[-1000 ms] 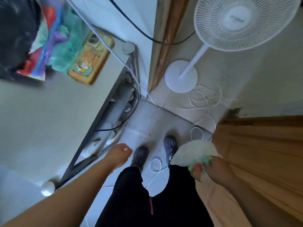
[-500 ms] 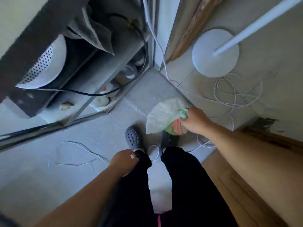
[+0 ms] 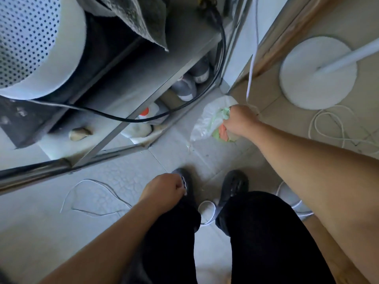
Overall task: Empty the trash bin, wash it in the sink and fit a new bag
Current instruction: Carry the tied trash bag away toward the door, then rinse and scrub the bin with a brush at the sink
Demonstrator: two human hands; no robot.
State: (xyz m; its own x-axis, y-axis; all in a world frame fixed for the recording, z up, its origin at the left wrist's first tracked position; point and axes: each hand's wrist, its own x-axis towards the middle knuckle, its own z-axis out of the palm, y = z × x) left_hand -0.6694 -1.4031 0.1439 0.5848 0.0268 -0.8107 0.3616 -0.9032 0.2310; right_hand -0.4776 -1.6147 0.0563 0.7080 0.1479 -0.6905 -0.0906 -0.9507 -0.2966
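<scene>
Head view: translucent white plastic trash bag (image 3: 207,119), bulging with pale green and orange scraps, hangs low over the grey tiled floor (image 3: 123,181) beside the metal shelf frame (image 3: 114,132). Right hand (image 3: 240,119) grips its gathered neck, probably to carry it out closed. Left hand (image 3: 164,190) is loosely curled at the thigh, holding nothing visible. White round fan base (image 3: 315,78) stands nearby.
</scene>
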